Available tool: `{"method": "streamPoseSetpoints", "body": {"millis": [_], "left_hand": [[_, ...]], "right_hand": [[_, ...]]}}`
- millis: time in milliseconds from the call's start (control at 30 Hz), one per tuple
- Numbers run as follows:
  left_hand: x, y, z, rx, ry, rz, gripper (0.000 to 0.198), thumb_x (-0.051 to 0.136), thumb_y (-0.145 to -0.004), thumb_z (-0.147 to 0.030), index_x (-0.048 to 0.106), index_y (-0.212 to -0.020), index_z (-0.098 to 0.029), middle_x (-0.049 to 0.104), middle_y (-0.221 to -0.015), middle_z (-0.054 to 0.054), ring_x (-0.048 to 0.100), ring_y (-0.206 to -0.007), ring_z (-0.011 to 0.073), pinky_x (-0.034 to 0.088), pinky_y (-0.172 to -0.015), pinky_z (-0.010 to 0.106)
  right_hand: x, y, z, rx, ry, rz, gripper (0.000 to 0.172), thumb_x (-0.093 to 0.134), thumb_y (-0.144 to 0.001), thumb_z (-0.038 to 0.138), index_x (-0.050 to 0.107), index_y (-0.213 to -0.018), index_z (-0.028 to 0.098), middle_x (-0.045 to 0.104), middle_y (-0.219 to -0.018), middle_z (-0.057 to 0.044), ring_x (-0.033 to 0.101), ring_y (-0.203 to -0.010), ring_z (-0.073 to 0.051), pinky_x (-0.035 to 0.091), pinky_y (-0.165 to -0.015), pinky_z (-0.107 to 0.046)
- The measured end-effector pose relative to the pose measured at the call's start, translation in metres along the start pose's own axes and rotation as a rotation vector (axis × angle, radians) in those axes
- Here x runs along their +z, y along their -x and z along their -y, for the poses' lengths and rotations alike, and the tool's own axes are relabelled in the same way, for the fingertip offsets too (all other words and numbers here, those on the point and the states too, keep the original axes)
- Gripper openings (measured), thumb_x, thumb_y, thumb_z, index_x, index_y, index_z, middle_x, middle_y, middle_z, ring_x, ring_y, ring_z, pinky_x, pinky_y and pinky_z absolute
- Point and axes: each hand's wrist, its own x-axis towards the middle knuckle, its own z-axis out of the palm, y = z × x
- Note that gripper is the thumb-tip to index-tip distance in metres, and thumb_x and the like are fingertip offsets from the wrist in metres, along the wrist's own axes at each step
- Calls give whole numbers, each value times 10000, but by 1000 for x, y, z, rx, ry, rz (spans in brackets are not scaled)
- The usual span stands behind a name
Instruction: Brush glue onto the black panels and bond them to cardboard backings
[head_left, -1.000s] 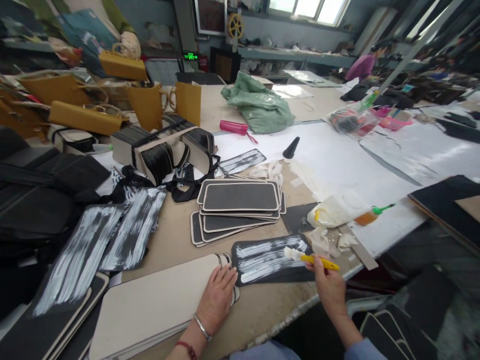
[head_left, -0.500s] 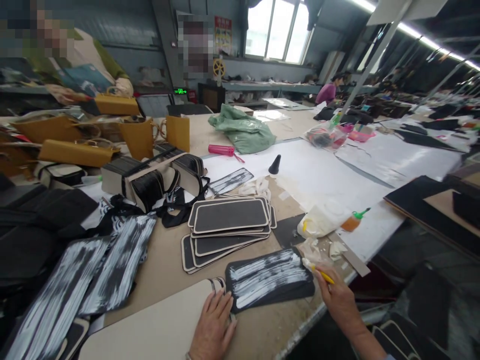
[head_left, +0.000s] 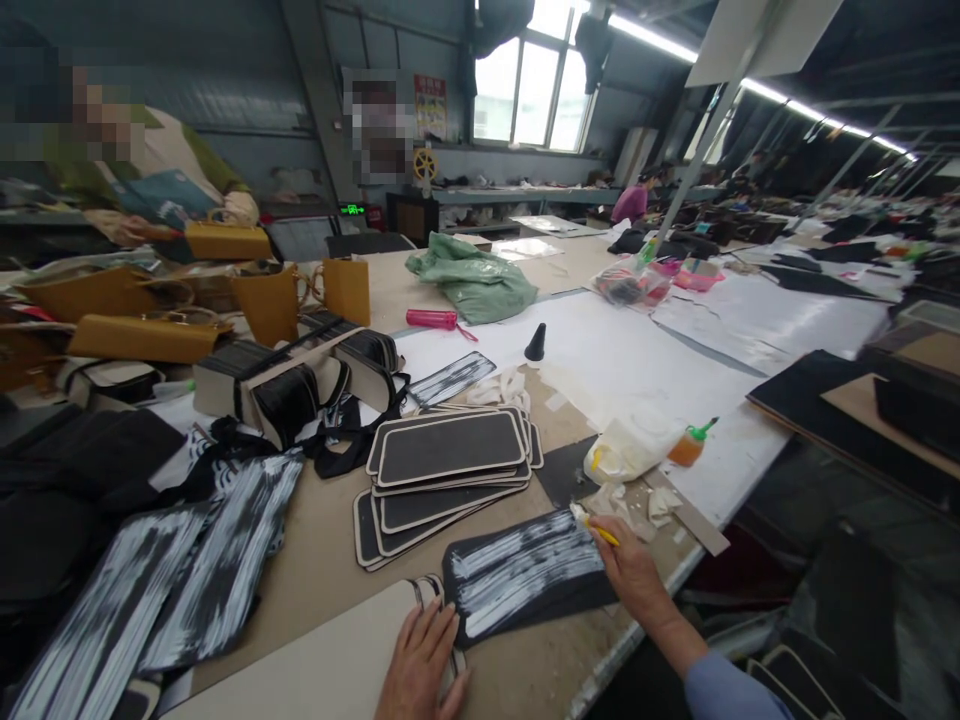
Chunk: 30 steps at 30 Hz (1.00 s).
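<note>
A yellow-handled brush (head_left: 602,532) is in my right hand (head_left: 634,572), its white bristles at the upper right corner of a black panel (head_left: 525,575). White glue-like streaks run along that panel's surface. My left hand (head_left: 421,655) lies flat with fingers stretched, on the end of a beige piece (head_left: 315,650) beside the panel's left edge. Behind the panel is a stack of black panels with beige rims (head_left: 450,448). A whitish container (head_left: 619,450) with something yellow at its mouth lies past the brush.
Streaked black strips (head_left: 225,560) lie at left, near black-and-beige bag parts (head_left: 292,385) and mustard handbags (head_left: 150,338). An orange bottle (head_left: 688,443) with a green cap, a black cone (head_left: 535,343) and a green bag (head_left: 472,280) stand farther back. Another person (head_left: 172,180) handles a bag.
My right hand has moved the brush left and up, from the panel's right end to its upper edge. The left hand stays in place. The whole view has shifted slightly.
</note>
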Motion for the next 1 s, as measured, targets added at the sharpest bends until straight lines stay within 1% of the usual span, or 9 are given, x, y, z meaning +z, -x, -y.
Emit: {"method": "streamPoseSetpoints", "body": {"millis": [167, 300, 400, 467, 567, 700, 800, 900, 1000], "left_hand": [[0, 0, 1, -12, 27, -4, 398, 537, -759, -345, 565, -1111, -160, 637, -1114, 60, 576, -1022, 232, 500, -822, 374], [-3, 1, -3, -94, 114, 49, 431, 541, -770, -339, 526, -1160, -155, 609, -1159, 80, 541, -1075, 247, 475, -871, 418], [-6, 0, -6, -151, 196, 93, 433, 534, -779, -309, 507, -1181, -151, 592, -1178, 93, 509, -1116, 255, 445, -909, 449], [-8, -1, -7, -177, 250, 120, 430, 529, -778, -282, 504, -1186, -149, 588, -1179, 101, 494, -1131, 260, 427, -927, 470], [-12, -3, -8, -214, 312, 178, 430, 524, -775, -274, 509, -1187, -153, 579, -1187, 114, 481, -1144, 268, 400, -951, 494], [-16, -4, -8, -241, 345, 230, 444, 520, -782, -289, 500, -1200, -140, 564, -1210, 122, 458, -1170, 278, 381, -969, 508], [-16, -3, -7, -228, 364, 225, 464, 522, -783, -290, 483, -1217, -130, 554, -1223, 125, 446, -1184, 274, 379, -973, 510], [-16, -2, -6, -209, 355, 205, 465, 507, -794, -288, 469, -1234, -140, 550, -1230, 121, 443, -1188, 268, 385, -971, 501], [-15, 0, -5, -182, 317, 183, 456, 496, -804, -288, 468, -1237, -147, 551, -1230, 115, 454, -1178, 269, 400, -959, 491]], "right_hand": [[-16, 20, 11, -16, -58, 40, 239, 432, -869, 356, 604, -931, 202, 642, -898, -65, 606, -882, -188, 500, -797, -332], [-37, 40, 4, -1, 8, -8, 221, 461, -857, 352, 597, -940, 199, 637, -921, -61, 601, -900, -190, 489, -828, -340], [-40, 57, 3, 14, 16, 30, 238, 455, -854, 368, 603, -939, 202, 641, -909, -61, 606, -887, -192, 489, -828, -344], [-34, 67, 12, 40, -5, 52, 241, 456, -851, 370, 607, -944, 207, 642, -915, -60, 607, -885, -193, 493, -821, -339], [-19, 77, 40, 122, -80, 69, 242, 463, -843, 382, 618, -928, 217, 641, -925, -63, 606, -889, -203, 490, -827, -347], [13, 85, 83, 331, -333, 117, 284, 463, -839, 429, 624, -902, 202, 644, -888, -72, 635, -763, -201, 534, -725, -331], [41, 91, 104, 499, -547, 165, 345, 470, -825, 485, 622, -883, 181, 653, -880, -84, 647, -699, -208, 558, -651, -332], [60, 93, 105, 574, -639, 147, 393, 490, -796, 538, 620, -852, 172, 663, -849, -88, 651, -674, -222, 567, -630, -359], [57, 87, 86, 602, -615, 92, 430, 505, -767, 576, 610, -841, 166, 670, -830, -87, 655, -666, -227, 566, -647, -374]]}}
